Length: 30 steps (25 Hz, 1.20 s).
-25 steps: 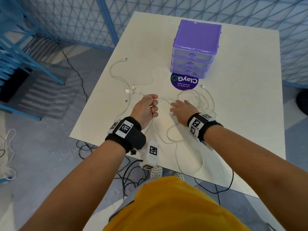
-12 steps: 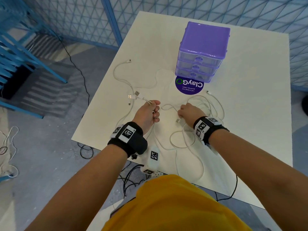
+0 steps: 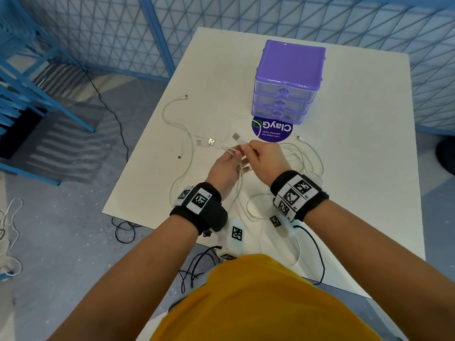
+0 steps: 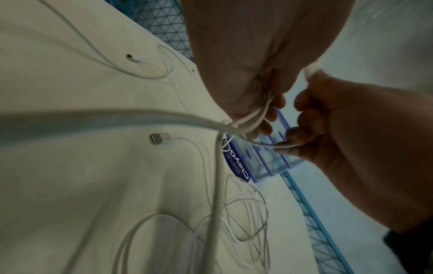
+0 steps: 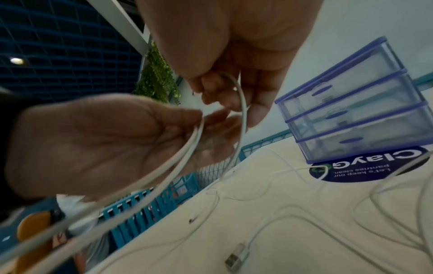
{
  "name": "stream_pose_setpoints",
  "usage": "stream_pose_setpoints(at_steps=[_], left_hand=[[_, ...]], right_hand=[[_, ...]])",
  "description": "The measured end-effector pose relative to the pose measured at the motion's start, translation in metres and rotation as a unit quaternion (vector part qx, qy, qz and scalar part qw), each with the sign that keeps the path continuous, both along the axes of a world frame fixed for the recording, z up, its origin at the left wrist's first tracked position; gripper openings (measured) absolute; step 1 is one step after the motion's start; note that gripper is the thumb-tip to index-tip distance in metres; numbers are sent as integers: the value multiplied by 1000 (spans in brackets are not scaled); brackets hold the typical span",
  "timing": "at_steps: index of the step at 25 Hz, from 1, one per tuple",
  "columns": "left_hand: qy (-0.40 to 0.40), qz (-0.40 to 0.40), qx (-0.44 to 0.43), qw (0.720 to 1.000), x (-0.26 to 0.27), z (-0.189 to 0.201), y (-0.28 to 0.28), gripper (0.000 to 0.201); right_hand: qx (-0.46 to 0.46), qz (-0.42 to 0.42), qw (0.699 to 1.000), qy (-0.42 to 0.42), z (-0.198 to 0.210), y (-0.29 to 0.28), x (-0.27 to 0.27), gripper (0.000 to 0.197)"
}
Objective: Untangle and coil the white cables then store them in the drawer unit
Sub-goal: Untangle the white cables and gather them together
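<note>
Several white cables (image 3: 304, 156) lie tangled on the white table (image 3: 357, 168), with USB plugs (image 3: 211, 141) loose at the left. My left hand (image 3: 232, 157) grips a bunch of cable strands (image 4: 248, 120) above the table. My right hand (image 3: 246, 150) meets it and pinches one white strand (image 5: 242, 103) between thumb and fingers. From both hands the strands hang down to the tangle. The purple three-drawer unit (image 3: 290, 77) stands behind the hands with all its drawers pushed in.
A round purple ClayGo sticker (image 3: 272, 129) lies in front of the drawer unit. Black cables (image 3: 317, 254) hang off the table's near edge. Blue mesh fencing (image 3: 221, 13) runs behind the table and a blue rack (image 3: 22, 99) stands at the left.
My right hand left the tangle on the right, took up a strand and moved left to meet the left hand. Both hands rose a little above the table.
</note>
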<state>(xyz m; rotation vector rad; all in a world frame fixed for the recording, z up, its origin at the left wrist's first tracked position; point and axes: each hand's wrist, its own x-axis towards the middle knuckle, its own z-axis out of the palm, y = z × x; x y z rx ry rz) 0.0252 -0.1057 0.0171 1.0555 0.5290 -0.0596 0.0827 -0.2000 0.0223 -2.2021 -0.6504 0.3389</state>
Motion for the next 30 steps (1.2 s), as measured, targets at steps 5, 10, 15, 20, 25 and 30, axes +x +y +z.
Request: stream_pose_setpoints(at_steps=[5, 10, 15, 20, 25, 30], left_hand=[[-7, 5, -98, 995, -4, 8, -13, 40], [-11, 32, -131, 991, -7, 10, -13, 39], [-2, 28, -56, 998, -10, 8, -11, 37], [24, 127, -52, 990, -9, -2, 19, 33], [37, 163, -44, 985, -12, -9, 46, 32], [49, 127, -23, 990, -16, -15, 54, 31]], right_hand=[[-46, 9, 999, -5, -2, -1, -7, 34], [-15, 18, 1000, 15, -2, -6, -14, 24], [-9, 6, 1000, 23, -4, -6, -19, 22], [-17, -50, 999, -6, -27, -16, -12, 20], [-246, 137, 958, 52, -65, -18, 1, 34], [-330, 320, 886, -55, -76, 7, 1, 61]])
